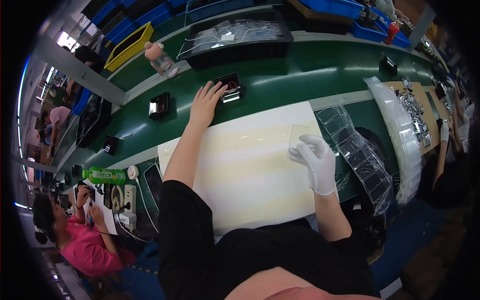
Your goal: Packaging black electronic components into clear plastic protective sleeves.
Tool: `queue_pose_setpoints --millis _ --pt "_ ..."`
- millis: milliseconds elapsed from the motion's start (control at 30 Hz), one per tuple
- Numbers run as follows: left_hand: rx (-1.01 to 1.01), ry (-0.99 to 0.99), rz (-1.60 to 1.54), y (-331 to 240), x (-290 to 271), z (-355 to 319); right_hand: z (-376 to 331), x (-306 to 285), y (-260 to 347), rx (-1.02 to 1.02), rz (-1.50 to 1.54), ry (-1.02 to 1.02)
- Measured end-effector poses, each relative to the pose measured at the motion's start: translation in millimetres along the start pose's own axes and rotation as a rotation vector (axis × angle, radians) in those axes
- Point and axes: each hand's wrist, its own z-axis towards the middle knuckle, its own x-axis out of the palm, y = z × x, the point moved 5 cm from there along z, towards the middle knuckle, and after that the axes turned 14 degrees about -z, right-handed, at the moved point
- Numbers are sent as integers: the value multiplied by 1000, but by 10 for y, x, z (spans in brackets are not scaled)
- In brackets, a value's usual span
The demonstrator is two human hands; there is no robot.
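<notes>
While gloved right hand (316, 162) pinches small clear plastic sleeve (301, 135) over white paper mat (245, 165), bare left hand (206, 104) stretches flat, fingers spread, empty, just short of small black rectangular device (228, 87) on green conveyor belt (300, 75). Judged early: device not yet picked up or sleeved; more devices wait along belt.

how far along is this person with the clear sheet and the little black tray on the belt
Early in a cycle, it seems. Done: the gloved right hand has a thin clear plastic sheet pinched over the white work mat. In hand: the bare left hand reaches the small black rectangular tray on the green conveyor belt. Left: sheet and tray remain apart.
</notes>
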Motion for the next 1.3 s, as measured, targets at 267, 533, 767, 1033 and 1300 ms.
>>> queue_pose_setpoints --millis 267,533,767,1033,1300 --pt "-235 25 -188 -398 -237 -119 22 -98 -55 -161 -359 -52" --pt "-881 -343 -1167 -759 -931 -967 28 405 -13 -237 -364 175" --pt "-936 -222 -1884 -675 -827 -1480 -215 1092 -156 -103 -234 588" --pt "-877 -117 -1957 -792 -888 -1444 -421 1307 -165 -47 -226 632" --pt "-1033 -342 -1969 -908 -803 -1373 -357 1205 -259 -133 -360 620"
